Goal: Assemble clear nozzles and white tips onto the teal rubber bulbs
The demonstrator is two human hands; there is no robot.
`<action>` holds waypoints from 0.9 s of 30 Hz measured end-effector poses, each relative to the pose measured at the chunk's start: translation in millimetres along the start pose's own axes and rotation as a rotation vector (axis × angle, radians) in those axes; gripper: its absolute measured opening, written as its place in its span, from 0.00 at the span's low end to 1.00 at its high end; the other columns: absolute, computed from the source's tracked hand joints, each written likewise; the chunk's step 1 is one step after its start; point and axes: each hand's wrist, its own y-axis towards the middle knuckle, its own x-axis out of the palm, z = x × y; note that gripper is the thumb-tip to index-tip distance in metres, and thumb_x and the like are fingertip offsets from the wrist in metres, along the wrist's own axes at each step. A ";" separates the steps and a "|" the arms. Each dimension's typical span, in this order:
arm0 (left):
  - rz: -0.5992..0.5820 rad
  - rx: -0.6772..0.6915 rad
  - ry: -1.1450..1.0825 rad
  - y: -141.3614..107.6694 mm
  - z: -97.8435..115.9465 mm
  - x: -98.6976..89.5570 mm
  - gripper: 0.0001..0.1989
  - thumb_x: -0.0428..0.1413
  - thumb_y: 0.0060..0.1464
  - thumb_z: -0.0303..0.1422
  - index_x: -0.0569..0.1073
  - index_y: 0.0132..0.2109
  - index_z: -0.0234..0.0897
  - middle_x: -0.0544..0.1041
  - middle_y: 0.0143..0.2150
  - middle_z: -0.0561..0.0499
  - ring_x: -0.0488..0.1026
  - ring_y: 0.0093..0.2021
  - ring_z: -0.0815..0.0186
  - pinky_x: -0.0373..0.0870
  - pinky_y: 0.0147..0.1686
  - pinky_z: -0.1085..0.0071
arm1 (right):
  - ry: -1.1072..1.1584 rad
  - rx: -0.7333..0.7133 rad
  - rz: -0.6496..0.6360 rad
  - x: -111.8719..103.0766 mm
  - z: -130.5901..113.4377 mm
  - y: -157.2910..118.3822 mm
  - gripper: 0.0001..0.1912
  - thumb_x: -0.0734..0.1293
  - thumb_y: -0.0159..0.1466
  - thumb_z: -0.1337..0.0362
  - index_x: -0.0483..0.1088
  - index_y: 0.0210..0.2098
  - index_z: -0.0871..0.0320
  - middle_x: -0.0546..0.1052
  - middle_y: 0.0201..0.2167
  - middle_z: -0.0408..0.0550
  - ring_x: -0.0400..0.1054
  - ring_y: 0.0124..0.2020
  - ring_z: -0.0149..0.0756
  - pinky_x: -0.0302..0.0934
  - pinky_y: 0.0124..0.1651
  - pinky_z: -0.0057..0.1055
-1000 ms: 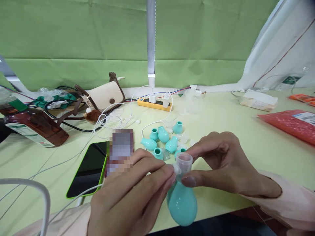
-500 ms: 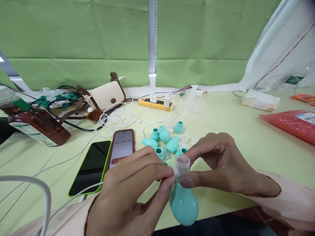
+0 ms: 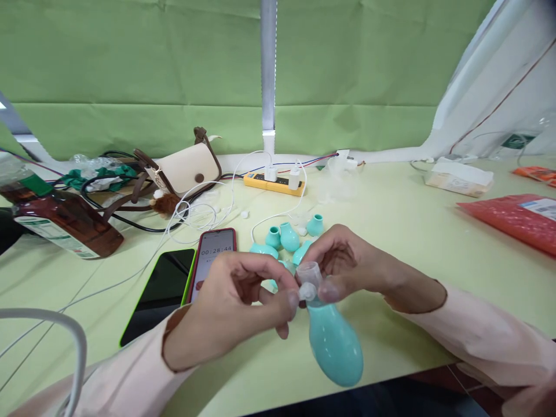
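Observation:
A teal squeeze bulb [image 3: 336,346] with a clear plastic neck [image 3: 309,272] hangs tilted above the table's front edge, its round end toward me. My right hand [image 3: 347,269] grips the neck between thumb and fingers. Against the neck's left side, the thumb and fingertips of my left hand [image 3: 260,301] pinch a small clear plastic fitting [image 3: 308,291]; whether it is seated there I cannot tell. Just beyond my hands lie several more teal bulbs [image 3: 289,236] with open mouths, partly hidden by my fingers, among small clear plastic pieces.
Two phones, one dark-screened [image 3: 158,289] and one showing a timer [image 3: 217,246], lie to the left. Behind are a yellow power strip [image 3: 273,184], a cream handbag [image 3: 189,168] and white cables. A brown-filled bottle [image 3: 65,220] lies far left; a red package [image 3: 516,217] is right.
Both hands and the bulb have shifted slightly left. The bulb now tilts more, its round end swung to the right. My left hand has turned, bringing its thumb up and the clear fitting into view.

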 end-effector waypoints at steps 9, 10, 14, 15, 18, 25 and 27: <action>-0.018 -0.192 -0.432 12.8 -14.0 -5.8 0.05 0.58 0.42 0.26 0.73 0.22 0.28 0.70 0.16 0.54 0.65 0.17 0.76 0.67 0.14 0.83 | 0.276 0.063 -0.111 -12.1 14.4 14.8 0.09 0.70 0.47 0.66 0.73 0.27 0.65 0.75 0.22 0.46 0.70 0.25 0.32 0.64 0.29 0.26; -0.010 -0.191 -0.427 13.1 -14.5 -6.1 0.05 0.58 0.43 0.26 0.73 0.23 0.28 0.70 0.16 0.54 0.65 0.17 0.77 0.67 0.14 0.84 | 0.296 0.071 -0.103 -12.1 15.8 15.1 0.09 0.70 0.46 0.66 0.72 0.27 0.65 0.75 0.22 0.47 0.70 0.25 0.32 0.65 0.29 0.26; 0.023 -0.160 -0.387 12.9 -12.0 -7.1 0.05 0.57 0.42 0.26 0.72 0.21 0.30 0.69 0.15 0.55 0.64 0.15 0.77 0.65 0.13 0.84 | 0.394 0.080 -0.038 -16.3 18.0 15.7 0.09 0.69 0.47 0.65 0.71 0.27 0.65 0.74 0.21 0.47 0.70 0.23 0.33 0.66 0.30 0.31; 0.030 -0.139 -0.355 12.7 -10.7 -7.4 0.05 0.57 0.42 0.26 0.72 0.21 0.31 0.69 0.15 0.56 0.64 0.15 0.77 0.65 0.12 0.83 | 0.410 0.069 -0.007 -18.5 17.2 15.5 0.09 0.69 0.47 0.65 0.71 0.26 0.65 0.74 0.21 0.47 0.69 0.23 0.32 0.67 0.30 0.32; 0.126 -0.065 -0.096 13.6 -8.6 -8.7 0.05 0.56 0.43 0.26 0.72 0.22 0.33 0.70 0.16 0.56 0.65 0.15 0.76 0.64 0.14 0.82 | 0.398 0.025 0.073 -25.9 10.5 13.6 0.08 0.68 0.48 0.65 0.70 0.26 0.65 0.73 0.20 0.47 0.68 0.22 0.33 0.67 0.29 0.33; 0.261 0.077 0.851 27.8 -24.9 -20.0 0.05 0.53 0.43 0.26 0.74 0.25 0.32 0.75 0.24 0.51 0.69 0.24 0.70 0.69 0.27 0.76 | 0.326 -0.104 0.145 -29.8 -8.8 8.3 0.08 0.64 0.50 0.66 0.69 0.28 0.64 0.69 0.20 0.45 0.64 0.21 0.30 0.68 0.31 0.35; 0.230 0.076 1.006 32.1 -30.1 -24.7 0.07 0.51 0.44 0.27 0.73 0.25 0.32 0.75 0.23 0.50 0.68 0.22 0.70 0.68 0.26 0.75 | 0.316 -0.107 0.136 -28.3 -8.2 9.4 0.08 0.64 0.51 0.65 0.69 0.29 0.64 0.68 0.20 0.45 0.63 0.22 0.30 0.68 0.30 0.35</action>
